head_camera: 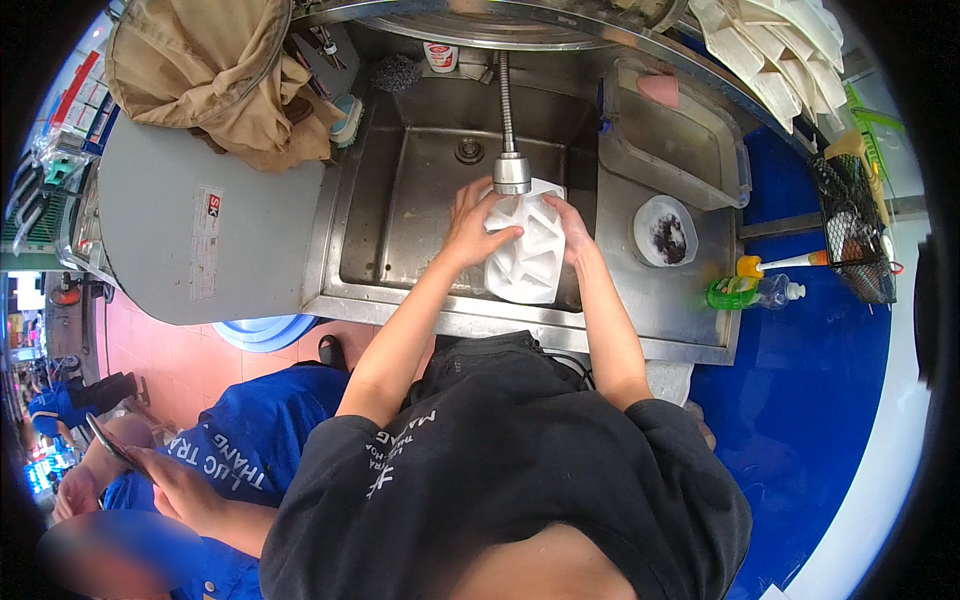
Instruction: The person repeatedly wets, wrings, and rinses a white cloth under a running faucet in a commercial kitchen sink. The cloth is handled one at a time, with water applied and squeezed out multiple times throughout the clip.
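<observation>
Beneath the faucet head (512,174), a white molded tray (536,255) with wedge-shaped cavities is held over the stainless steel sink (435,195). My left hand (478,229) grips its upper left side, thumb lying across the face. On the opposite edge, my right hand (571,229) closes around the rim, its fingers partly behind the tray. The flexible metal faucet neck (505,105) comes down from the shelf above, and its head covers part of the tray's top. Whether water is running cannot be made out.
Right of the basin stand a clear plastic bin (675,161), a bowl with dark residue (666,231) and a green soap bottle (739,292). A brown cloth (225,82) and a scrub brush (346,120) lie left. A person in blue (247,435) holds a phone nearby. White trays (772,52) hang upper right.
</observation>
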The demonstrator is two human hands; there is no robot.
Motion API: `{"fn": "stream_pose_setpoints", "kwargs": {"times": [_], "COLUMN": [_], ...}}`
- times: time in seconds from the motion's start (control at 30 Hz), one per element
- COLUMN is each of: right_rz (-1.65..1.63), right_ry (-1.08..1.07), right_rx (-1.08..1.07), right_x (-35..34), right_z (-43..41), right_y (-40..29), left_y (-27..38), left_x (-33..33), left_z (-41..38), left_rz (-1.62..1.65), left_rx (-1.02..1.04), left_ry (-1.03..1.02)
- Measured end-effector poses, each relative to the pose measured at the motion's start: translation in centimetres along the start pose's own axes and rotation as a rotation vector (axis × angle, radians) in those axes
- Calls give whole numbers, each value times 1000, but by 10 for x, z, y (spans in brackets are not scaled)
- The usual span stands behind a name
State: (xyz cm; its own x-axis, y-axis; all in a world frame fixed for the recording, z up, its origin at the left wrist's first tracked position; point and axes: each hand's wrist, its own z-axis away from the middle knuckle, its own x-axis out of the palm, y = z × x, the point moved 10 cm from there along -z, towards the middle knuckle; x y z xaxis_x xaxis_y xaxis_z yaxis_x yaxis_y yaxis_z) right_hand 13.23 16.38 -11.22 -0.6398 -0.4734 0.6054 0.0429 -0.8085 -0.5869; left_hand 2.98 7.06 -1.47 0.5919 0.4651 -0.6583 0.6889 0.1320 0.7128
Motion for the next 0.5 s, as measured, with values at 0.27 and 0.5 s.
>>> {"fn": "stream_pose_setpoints", "kwargs": {"times": [0.27,0.5], "right_rz": [-37,-7], "right_ry": [-30,7], "right_rx": [16,23], "right_x": [1,1], "right_z": [1,1], "right_y": [0,3], "left_y": [-6,-8], "left_x": [4,-4], "left_z": [2,4], "left_rz": [116,128], "left_rx": [-20,-62], "left_ry": [-2,35]}}
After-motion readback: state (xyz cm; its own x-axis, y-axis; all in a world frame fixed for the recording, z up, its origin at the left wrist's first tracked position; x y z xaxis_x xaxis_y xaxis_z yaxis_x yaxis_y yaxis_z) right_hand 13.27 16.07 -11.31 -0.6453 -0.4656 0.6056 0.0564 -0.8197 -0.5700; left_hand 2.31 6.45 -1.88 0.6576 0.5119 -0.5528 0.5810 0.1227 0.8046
